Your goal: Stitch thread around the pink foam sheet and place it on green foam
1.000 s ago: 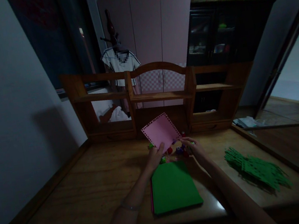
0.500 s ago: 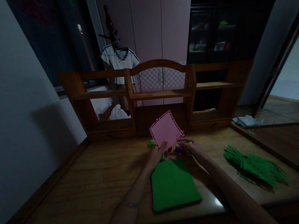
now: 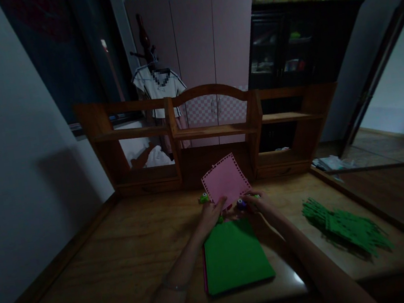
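While your left hand pinches the near edge of the pink sheet, with the thumb lying over its face and the other fingers mostly out of sight behind, the sheet is held tilted up above the far middle of the wooden desk, its border lined with small dark holes. Your right hand is just beside the sheet's right near corner, fingers bent and close together; whether they grip that corner, or anything else, you cannot tell from this view (the light is dim and the fingertips are small). Under and around your hands lie several small toys: a green one to the left of the sheet, a purple one with an eye-like spot close to your right hand, and bits of red and more green partly hidden between your hands. Nearer to you, between your forearms, sits a stack of green sheets, with a strip of magenta showing along its left side. To the right, well apart from the stack, a heap of green cut-out pieces spreads across the desk. A thin bracelet circles your left wrist. Along the far edge stands a wooden shelf unit, and beyond it a pale pink wardrobe.
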The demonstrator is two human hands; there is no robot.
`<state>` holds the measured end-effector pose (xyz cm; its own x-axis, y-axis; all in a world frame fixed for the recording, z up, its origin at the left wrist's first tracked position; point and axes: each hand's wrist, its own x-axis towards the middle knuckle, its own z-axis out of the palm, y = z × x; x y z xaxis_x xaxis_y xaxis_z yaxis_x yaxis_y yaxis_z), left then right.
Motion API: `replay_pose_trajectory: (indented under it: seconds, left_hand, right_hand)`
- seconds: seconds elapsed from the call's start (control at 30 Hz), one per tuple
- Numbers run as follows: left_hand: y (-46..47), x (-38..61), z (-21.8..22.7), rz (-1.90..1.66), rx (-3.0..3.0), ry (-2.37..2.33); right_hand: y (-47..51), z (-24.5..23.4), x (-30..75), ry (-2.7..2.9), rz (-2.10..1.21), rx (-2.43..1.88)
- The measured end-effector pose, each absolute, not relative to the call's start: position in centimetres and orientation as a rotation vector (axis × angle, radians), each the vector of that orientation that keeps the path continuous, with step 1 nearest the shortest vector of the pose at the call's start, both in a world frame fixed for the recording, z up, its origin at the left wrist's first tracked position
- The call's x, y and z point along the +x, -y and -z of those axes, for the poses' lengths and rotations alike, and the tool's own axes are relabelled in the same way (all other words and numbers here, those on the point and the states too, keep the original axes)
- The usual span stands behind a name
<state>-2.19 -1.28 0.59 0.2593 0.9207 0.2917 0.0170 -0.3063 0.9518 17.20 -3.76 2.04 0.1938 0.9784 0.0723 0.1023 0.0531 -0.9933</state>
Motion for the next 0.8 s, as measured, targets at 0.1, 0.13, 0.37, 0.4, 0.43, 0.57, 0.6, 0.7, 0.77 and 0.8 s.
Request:
replay_pose_trajectory:
  seconds: [0.1, 0.13, 0.37, 0.4, 0.43, 0.57, 0.6, 0.7, 0.77, 0.8]
  left_hand:
    - [1.2, -2.2, -0.5, -1.209, 1.586, -0.878]
    - [1.2, -2.2, -0.5, -1.217, 1.591, -0.874]
    - [1.2, -2.2, -0.4, -1.223, 1.612, -0.897]
    - [1.2, -2.2, -0.3, -1.212, 1.611, -0.895]
    - [1.1, -2.2, -0.3, -1.207, 1.612, -0.892]
    - [1.1, -2.3, -0.1, -1.216, 1.619, -0.920]
    - [1.1, -2.4, -0.1, -1.212, 1.624, -0.926]
    - [1.2, -2.4, -0.2, -1.215, 1.638, -0.905]
    - [1.2, -2.3, -0.3, -1.238, 1.635, -0.879]
    - [1.2, -2.3, -0.4, -1.251, 1.635, -0.873]
  right_hand:
    - [3.4, -1.7, 17.4, 1.178, -0.955, -1.295]
    - [3.2, -1.6, 17.5, 1.187, -0.951, -1.287]
    - [2.8, -1.4, 17.7, 1.212, -0.933, -1.262]
    - [2.8, -1.3, 17.7, 1.208, -0.934, -1.254]
    - [2.8, -1.2, 17.8, 1.199, -0.940, -1.246]
    - [2.8, -0.7, 18.0, 1.178, -0.991, -1.227]
    - [2.7, -0.7, 18.0, 1.174, -1.001, -1.231]
    - [2.7, -0.7, 18.2, 1.190, -1.000, -1.246]
    - [2.7, -0.8, 18.2, 1.215, -0.969, -1.250]
    - [2.7, -0.8, 18.2, 1.225, -0.956, -1.249]
